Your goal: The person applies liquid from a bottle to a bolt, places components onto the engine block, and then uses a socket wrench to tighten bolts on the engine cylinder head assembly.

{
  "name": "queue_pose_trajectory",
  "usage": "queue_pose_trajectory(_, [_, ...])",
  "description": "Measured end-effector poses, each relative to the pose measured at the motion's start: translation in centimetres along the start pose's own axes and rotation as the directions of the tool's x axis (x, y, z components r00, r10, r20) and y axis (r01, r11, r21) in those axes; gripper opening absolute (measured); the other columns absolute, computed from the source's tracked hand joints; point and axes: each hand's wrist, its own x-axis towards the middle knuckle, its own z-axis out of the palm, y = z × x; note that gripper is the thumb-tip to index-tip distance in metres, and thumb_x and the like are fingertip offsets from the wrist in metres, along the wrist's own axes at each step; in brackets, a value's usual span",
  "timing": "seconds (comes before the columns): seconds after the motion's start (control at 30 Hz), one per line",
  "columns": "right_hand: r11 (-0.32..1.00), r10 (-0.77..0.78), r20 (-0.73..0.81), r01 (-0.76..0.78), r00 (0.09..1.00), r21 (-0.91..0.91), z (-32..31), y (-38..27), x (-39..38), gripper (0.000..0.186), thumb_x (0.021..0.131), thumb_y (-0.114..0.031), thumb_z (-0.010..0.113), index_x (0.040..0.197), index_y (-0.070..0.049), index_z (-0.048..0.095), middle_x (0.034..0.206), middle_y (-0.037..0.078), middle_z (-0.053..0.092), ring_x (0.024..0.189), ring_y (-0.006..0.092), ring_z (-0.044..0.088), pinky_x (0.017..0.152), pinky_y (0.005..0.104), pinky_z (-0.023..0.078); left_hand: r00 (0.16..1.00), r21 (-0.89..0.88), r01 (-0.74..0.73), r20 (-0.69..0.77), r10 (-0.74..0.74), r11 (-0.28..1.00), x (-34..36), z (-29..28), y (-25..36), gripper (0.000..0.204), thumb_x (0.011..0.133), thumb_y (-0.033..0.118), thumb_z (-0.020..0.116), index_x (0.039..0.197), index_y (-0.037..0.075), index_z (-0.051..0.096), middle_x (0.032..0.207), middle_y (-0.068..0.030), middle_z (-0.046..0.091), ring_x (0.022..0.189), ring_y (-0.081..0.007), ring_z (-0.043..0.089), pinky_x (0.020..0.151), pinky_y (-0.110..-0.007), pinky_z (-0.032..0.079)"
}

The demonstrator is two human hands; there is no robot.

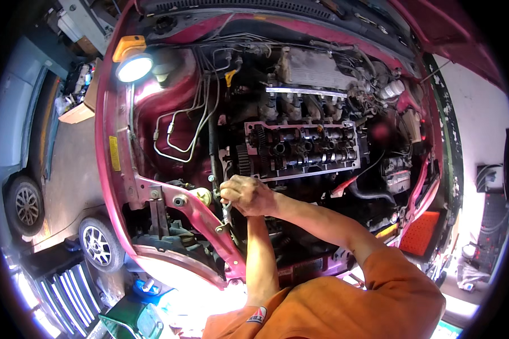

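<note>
Wrench (226, 210), a slim bright metal one, stands nearly upright just below the right hand (247, 195), at about eight o'clock from the open cylinder head (302, 148). Its upper end is buried in the fist; its lower end shows near the red diagonal brace (201, 217) of the engine bay. The right hand is curled tight around the tool's top, knuckles up, its forearm running off toward four o'clock into an orange sleeve (390, 282).

The left forearm (260, 260) rises straight from six o'clock and passes under the right wrist; the left hand itself is hidden behind the right one, so I cannot tell whether it grips anything.

At twelve o'clock from the hands lies the exposed cylinder head, with toothed cam sprockets (251, 148) at its left end and camshafts running to the right. Thin metal brake lines (184, 133) curve across the red inner wing at eleven o'clock. Farther out at eleven o'clock a work lamp (133, 63) with a yellow body shines on the edge of the bay. A grey car (17, 164) is parked at nine o'clock, well apart, and a front wheel (99, 246) of the red car shows at eight o'clock. An orange-red lamp lens (419, 233) sits at three o'clock.
</note>
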Motion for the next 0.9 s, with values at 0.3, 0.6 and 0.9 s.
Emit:
queue_pose_trajectory(0.3, [0.623, 0.765, 0.014, -0.745, 0.644, 0.239, -0.2, 10.7, 7.6, 0.024, 0.089, -0.024, 0.059, 0.091, -0.001, 0.055, 0.071, 0.017, 0.063, 0.058, 0.0337, 0.061, 0.057, 0.0409, 0.050, 0.997, -0.170, 0.075, 0.005, -0.076, 0.983, 0.8, 0.3, 3.7, 0.044, 0.086, 0.017, 0.038, 0.113, -0.011, 0.059, 0.112, -0.0209, 0.062, 0.106, -0.0290, 0.057, 0.098, -0.036, 0.039])
queue_pose_trajectory(0.6, [0.997, -0.049, 0.148, 0.057, 0.988, -0.047, -0.8, -0.7, 0.6, 0.019, 0.074, -0.008, 0.069, 0.087, -0.002, 0.056, 0.085, 0.012, 0.061, 0.072, 0.0292, 0.061, 0.062, 0.0362, 0.050, 0.947, -0.939, -0.185, -0.092, 0.306, 0.289, 0.3, 3.8, -7.0, 0.039, 0.090, 0.022, 0.051, 0.121, -0.001, 0.053, 0.118, -0.0113, 0.057, 0.105, -0.0221, 0.054, 0.094, -0.033, 0.042])
queue_pose_trajectory(0.9, [0.527, 0.791, 0.148, -0.784, 0.594, 0.327, -1.9, 7.6, 7.5, 0.021, 0.093, -0.023, 0.057, 0.105, -0.006, 0.056, 0.085, 0.004, 0.066, 0.062, 0.0082, 0.059, 0.055, 0.0226, 0.047, 0.991, -0.239, 0.129, 0.005, -0.131, 0.962, 0.5, 0.2, 3.0, 0.041, 0.087, 0.016, 0.040, 0.117, -0.005, 0.059, 0.118, -0.0192, 0.061, 0.113, -0.0275, 0.056, 0.101, -0.033, 0.038])
